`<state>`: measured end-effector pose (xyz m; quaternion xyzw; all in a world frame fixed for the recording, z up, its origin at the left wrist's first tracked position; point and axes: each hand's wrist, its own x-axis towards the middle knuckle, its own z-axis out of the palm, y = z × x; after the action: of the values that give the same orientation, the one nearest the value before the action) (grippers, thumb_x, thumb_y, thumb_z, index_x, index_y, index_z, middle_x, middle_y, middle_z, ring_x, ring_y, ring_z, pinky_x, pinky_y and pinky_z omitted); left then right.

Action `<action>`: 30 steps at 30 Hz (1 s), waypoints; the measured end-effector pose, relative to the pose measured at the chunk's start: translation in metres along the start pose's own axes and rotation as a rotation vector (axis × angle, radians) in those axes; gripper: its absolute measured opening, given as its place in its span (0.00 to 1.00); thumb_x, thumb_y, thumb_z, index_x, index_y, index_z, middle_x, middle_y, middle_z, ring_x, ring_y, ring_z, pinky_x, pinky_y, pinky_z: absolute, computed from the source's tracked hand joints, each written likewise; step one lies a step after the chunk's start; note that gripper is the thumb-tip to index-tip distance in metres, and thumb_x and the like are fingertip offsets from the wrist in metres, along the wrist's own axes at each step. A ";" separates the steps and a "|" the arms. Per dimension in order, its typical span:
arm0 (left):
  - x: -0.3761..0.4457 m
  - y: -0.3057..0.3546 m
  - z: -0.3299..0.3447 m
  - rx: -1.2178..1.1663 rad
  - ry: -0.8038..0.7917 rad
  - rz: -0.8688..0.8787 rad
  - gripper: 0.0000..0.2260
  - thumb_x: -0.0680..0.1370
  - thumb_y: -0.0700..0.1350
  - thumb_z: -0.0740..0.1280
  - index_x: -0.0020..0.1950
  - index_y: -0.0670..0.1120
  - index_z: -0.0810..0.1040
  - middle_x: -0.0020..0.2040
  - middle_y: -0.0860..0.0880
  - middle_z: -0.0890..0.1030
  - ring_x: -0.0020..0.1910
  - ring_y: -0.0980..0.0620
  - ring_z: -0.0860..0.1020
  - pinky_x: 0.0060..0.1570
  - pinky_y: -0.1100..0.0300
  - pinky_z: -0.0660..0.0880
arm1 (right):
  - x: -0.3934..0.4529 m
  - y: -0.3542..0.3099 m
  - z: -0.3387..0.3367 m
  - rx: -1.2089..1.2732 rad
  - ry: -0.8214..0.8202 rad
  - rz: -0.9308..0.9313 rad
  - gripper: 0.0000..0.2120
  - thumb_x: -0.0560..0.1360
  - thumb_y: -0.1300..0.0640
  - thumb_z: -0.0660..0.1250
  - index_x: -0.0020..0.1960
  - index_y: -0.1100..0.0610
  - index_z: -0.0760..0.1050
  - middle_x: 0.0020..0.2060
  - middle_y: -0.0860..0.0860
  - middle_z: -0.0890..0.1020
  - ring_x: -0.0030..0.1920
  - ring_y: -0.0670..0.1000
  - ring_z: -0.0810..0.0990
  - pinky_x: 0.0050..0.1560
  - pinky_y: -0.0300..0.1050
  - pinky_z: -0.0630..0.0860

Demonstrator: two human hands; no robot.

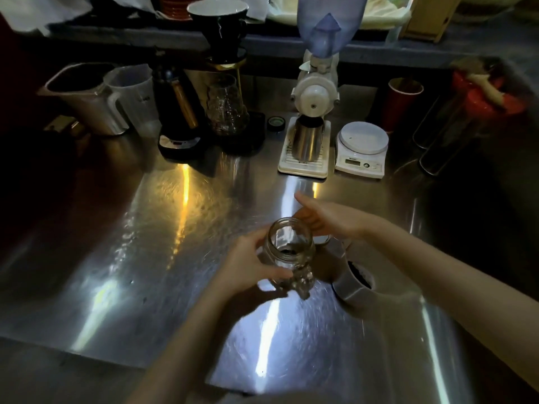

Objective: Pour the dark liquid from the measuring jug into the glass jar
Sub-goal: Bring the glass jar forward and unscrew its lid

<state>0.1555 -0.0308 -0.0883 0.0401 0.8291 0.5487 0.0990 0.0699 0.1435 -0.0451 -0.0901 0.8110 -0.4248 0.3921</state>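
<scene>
A clear glass jar (287,246) sits open-mouthed and upright at the middle of the steel counter (145,243), with a little dark residue at its bottom. My left hand (248,265) is wrapped around its left side and base. My right hand (323,218) hovers just behind and right of the jar's rim, fingers spread, holding nothing. The translucent measuring jug (351,282) stands just right of the jar with dark liquid visible inside; my right forearm crosses above it and hides part of it.
Along the back stand two plastic jugs (87,97), a black kettle (178,112), a glass server (226,109) under a black dripper (218,24), a white grinder (315,91) with a steel cup (306,141), a white scale (361,148) and a red cup (402,100).
</scene>
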 end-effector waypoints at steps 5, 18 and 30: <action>0.018 0.004 -0.030 0.102 -0.316 -0.019 0.30 0.58 0.39 0.79 0.52 0.62 0.73 0.55 0.60 0.79 0.58 0.60 0.76 0.63 0.60 0.68 | -0.007 -0.001 0.007 -0.072 0.080 0.062 0.41 0.75 0.32 0.45 0.59 0.68 0.74 0.58 0.65 0.79 0.57 0.61 0.78 0.64 0.55 0.72; -0.019 0.001 -0.032 0.047 -0.061 -0.018 0.26 0.70 0.37 0.70 0.67 0.43 0.68 0.66 0.48 0.72 0.65 0.53 0.71 0.66 0.59 0.66 | -0.026 0.000 0.018 0.285 0.349 0.110 0.30 0.78 0.38 0.50 0.56 0.64 0.74 0.58 0.65 0.78 0.59 0.61 0.77 0.64 0.54 0.72; -0.062 0.000 0.056 -0.169 0.318 -0.046 0.21 0.80 0.45 0.54 0.73 0.52 0.55 0.75 0.55 0.56 0.73 0.59 0.55 0.68 0.66 0.55 | -0.020 0.034 0.104 0.907 0.632 -0.134 0.26 0.80 0.44 0.49 0.61 0.62 0.75 0.59 0.59 0.80 0.61 0.53 0.77 0.67 0.48 0.68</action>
<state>0.2274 0.0085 -0.1020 -0.0744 0.7860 0.6135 -0.0177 0.1637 0.1104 -0.0946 0.1682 0.6176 -0.7615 0.1014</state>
